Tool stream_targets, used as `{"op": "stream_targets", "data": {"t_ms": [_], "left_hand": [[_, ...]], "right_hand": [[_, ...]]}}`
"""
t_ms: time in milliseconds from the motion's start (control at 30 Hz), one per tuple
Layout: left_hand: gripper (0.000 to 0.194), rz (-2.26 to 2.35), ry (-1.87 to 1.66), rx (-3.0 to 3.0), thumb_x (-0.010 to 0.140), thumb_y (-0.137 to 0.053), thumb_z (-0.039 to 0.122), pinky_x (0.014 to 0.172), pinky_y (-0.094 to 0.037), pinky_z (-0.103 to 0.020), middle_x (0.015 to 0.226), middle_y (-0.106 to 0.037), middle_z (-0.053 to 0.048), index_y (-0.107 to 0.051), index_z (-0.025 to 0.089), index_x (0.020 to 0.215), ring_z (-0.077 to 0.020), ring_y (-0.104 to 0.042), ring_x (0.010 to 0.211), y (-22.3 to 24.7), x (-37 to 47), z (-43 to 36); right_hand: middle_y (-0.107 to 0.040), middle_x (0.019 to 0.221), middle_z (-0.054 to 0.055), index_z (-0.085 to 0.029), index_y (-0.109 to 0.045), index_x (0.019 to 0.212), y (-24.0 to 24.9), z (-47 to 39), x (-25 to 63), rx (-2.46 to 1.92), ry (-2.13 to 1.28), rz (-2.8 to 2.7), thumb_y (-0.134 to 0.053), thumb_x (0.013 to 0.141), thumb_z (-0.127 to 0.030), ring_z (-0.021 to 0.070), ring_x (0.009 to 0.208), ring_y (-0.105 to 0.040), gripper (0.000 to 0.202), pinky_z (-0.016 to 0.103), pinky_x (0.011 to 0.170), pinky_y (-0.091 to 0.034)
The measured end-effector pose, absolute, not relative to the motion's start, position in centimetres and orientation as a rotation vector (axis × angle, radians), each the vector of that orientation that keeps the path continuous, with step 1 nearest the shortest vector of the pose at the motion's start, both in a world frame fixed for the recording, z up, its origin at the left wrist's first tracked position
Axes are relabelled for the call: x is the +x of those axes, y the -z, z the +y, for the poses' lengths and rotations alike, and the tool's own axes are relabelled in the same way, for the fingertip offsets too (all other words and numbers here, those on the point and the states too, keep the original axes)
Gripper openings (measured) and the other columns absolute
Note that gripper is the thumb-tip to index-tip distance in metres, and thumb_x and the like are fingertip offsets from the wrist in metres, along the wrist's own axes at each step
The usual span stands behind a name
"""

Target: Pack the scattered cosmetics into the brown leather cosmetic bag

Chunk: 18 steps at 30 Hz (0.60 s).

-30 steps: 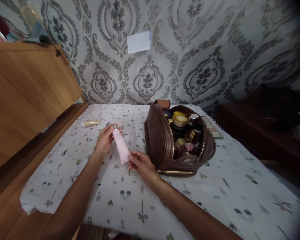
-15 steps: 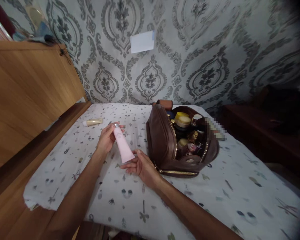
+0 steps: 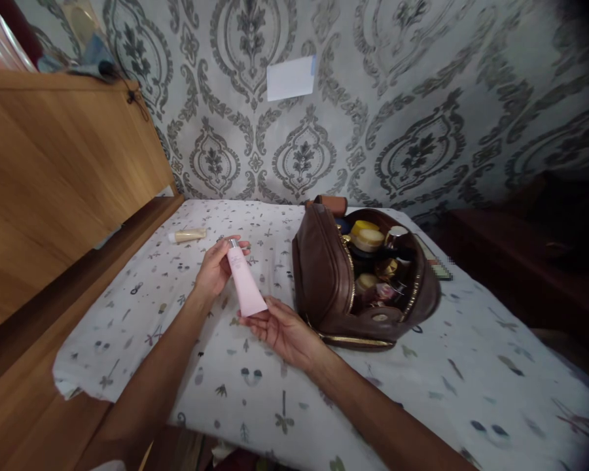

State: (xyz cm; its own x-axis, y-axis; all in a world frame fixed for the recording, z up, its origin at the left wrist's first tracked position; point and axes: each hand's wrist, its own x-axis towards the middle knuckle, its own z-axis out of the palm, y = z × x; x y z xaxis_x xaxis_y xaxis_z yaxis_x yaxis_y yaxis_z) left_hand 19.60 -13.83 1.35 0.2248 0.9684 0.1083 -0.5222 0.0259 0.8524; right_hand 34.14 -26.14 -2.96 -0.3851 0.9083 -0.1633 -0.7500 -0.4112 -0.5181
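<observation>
Between my hands is a pink squeeze tube (image 3: pixel 245 281) with a silver cap, tilted with the cap end up and to the left. My left hand (image 3: pixel 214 269) grips it by the cap end, fingers behind and thumb in front. The flat wide end rests in the fingers of my right hand (image 3: pixel 287 332), thumb at its corner. Just right of my hands stands a brown leather makeup bag (image 3: pixel 324 261), unzipped, with several jars and bottles inside. A yellow-lidded jar (image 3: pixel 366 232) shows near its top.
A beige tube (image 3: pixel 189 235) with a white cap lies on the patterned white cloth (image 3: pixel 255 405) at the back left. Behind the bag sits a brown roll-shaped item (image 3: pixel 332 205). A wooden panel (image 3: pixel 63 176) borders the left, and patterned wallpaper (image 3: pixel 304 157) the back.
The view has shifted slightly, so the scene sits a little further right. Both hands keep the pink tube in nearly the same pose; the right fingers have come closer around its wide end.
</observation>
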Motion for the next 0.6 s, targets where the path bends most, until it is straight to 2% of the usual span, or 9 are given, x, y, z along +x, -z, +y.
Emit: {"op": "stream_targets", "data": {"t_ms": [167, 367, 467, 600], "left_hand": [[0.033, 0.593, -1.265, 0.947, 0.075, -0.076, 0.038, 0.064, -0.05, -0.025, 0.093, -0.077, -0.009, -0.071, 0.015, 0.098, -0.0191, -0.071, 0.079, -1.4, 19.53, -13.93], [0.033, 0.563, -1.24, 0.949, 0.077, -0.075, 0.038, 0.063, -0.05, -0.025, 0.093, -0.077, -0.008, -0.07, 0.015, 0.1, -0.0198, -0.071, 0.08, -1.6, 19.58, -14.17], [0.033, 0.547, -1.243, 0.956, 0.079, -0.073, 0.038, 0.065, -0.051, -0.025, 0.095, -0.077, -0.008, -0.07, 0.015, 0.102, -0.0197, -0.071, 0.082, -1.68, 19.58, -14.32], [0.035, 0.531, -1.231, 0.951, 0.079, -0.073, 0.037, 0.064, -0.052, -0.025, 0.098, -0.076, -0.009, -0.069, 0.015, 0.106, -0.0198, -0.071, 0.084, -1.73, 19.5, -14.48]], "right_hand": [[-0.077, 0.094, 0.016, -0.016, -0.055, 0.096, 2.71, -26.15, 34.24, -0.485, -2.017, -0.423, -0.086, 0.071, -0.034, 0.0218, 0.085, -0.076, 0.044, 0.019, 0.068, -0.056], [-0.077, 0.085, 0.008, -0.017, -0.057, 0.091, 2.7, -26.13, 34.18, -0.502, -2.006, -0.35, -0.089, 0.065, -0.031, 0.0204, 0.079, -0.076, 0.043, 0.019, 0.065, -0.056], [-0.077, 0.089, 0.011, -0.016, -0.059, 0.097, 2.48, -26.23, 34.2, -0.497, -2.032, -0.356, -0.088, 0.067, -0.033, 0.0213, 0.083, -0.076, 0.045, 0.021, 0.068, -0.057], [-0.076, 0.095, 0.013, -0.016, -0.057, 0.091, 2.27, -26.38, 34.25, -0.484, -2.042, -0.368, -0.087, 0.069, -0.03, 0.0225, 0.089, -0.075, 0.04, 0.023, 0.073, -0.058]]}}
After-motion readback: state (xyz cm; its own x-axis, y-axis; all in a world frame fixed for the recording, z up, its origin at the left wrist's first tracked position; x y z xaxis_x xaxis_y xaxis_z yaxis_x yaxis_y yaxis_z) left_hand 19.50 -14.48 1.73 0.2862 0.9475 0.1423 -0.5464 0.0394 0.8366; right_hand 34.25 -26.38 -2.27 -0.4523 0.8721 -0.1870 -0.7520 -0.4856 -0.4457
